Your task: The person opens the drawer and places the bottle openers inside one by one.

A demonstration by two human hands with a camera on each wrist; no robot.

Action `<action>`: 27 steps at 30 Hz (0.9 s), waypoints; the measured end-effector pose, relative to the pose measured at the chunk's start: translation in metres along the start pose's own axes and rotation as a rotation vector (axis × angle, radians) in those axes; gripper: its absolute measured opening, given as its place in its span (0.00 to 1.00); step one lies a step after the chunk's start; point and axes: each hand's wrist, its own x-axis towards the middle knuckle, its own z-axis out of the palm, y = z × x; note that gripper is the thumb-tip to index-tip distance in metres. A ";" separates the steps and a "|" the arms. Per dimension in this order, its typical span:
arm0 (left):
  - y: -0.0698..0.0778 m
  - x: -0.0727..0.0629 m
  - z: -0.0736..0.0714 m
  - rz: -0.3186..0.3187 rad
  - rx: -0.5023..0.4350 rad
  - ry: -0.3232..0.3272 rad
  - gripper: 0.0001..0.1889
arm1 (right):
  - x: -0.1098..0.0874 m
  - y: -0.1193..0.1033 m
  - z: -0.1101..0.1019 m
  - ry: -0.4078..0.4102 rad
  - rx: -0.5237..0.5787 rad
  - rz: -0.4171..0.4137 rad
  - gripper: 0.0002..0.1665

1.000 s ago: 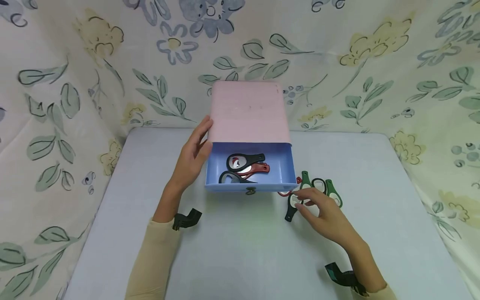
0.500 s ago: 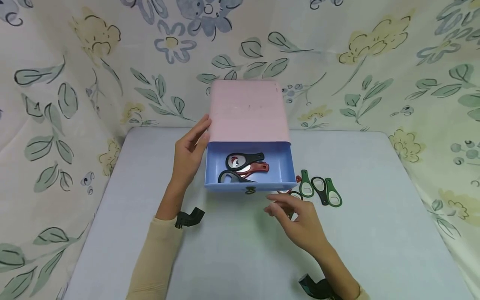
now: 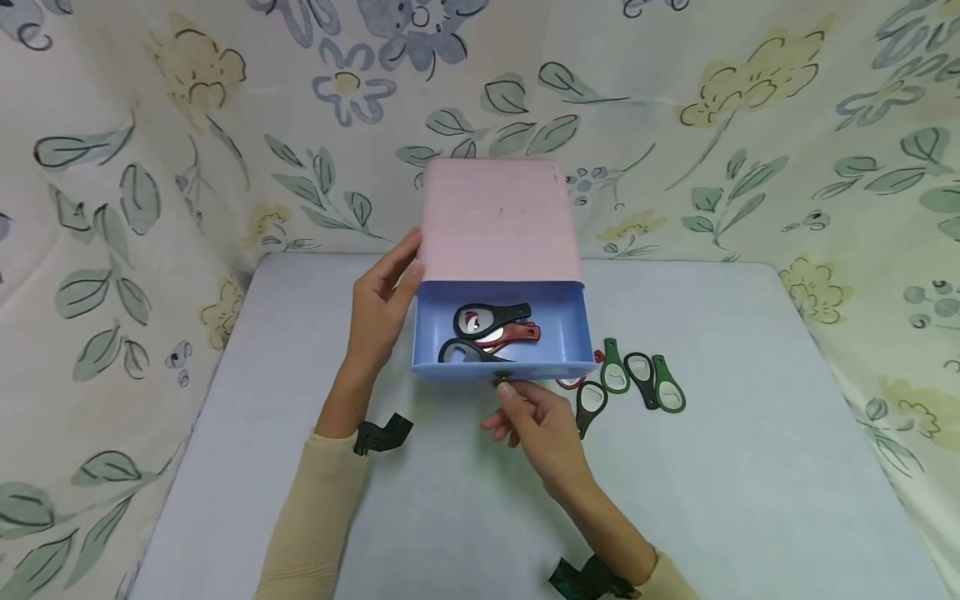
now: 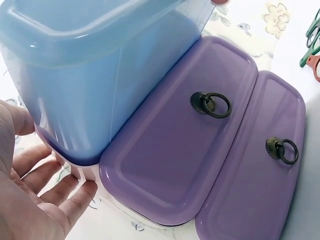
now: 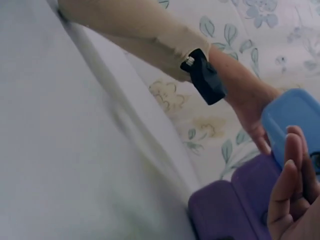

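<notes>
A pink cabinet (image 3: 498, 221) stands at the back of the table with its blue drawer (image 3: 551, 325) pulled out. Inside lie a black loop-headed item (image 3: 491, 320), a red one (image 3: 519, 333) and another black one (image 3: 468, 350). My left hand (image 3: 378, 308) rests along the cabinet's left side, fingers extended, and the left wrist view shows its fingertips at the lower corner. With thumb and index finger, my right hand (image 3: 543, 429) pinches the small ring pull (image 3: 502, 381) on the drawer front, which is mostly hidden there. The other fingers of that hand show loosely extended in the right wrist view.
Right of the drawer lie several similar loop-headed items with tapered handles, among them a black one (image 3: 591, 400), a green one (image 3: 613, 367) and another green one (image 3: 667, 385). Purple drawers (image 4: 175, 135) with metal rings are shut below the blue one. Floral cloth (image 3: 480, 83) hangs behind.
My right hand has moved left from the loose items to the ring pull on the drawer front, uncovering the nearest black item. My left hand stays at the cabinet's side.
</notes>
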 end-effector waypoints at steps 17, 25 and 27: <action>-0.002 0.000 0.000 -0.012 0.017 0.006 0.23 | 0.006 -0.009 0.003 0.061 0.080 -0.128 0.15; -0.001 0.000 -0.001 -0.003 -0.002 -0.002 0.22 | 0.015 -0.013 0.005 0.101 0.094 -0.121 0.15; -0.001 0.000 -0.001 -0.001 -0.003 -0.003 0.22 | 0.018 -0.014 0.006 0.118 0.101 -0.110 0.16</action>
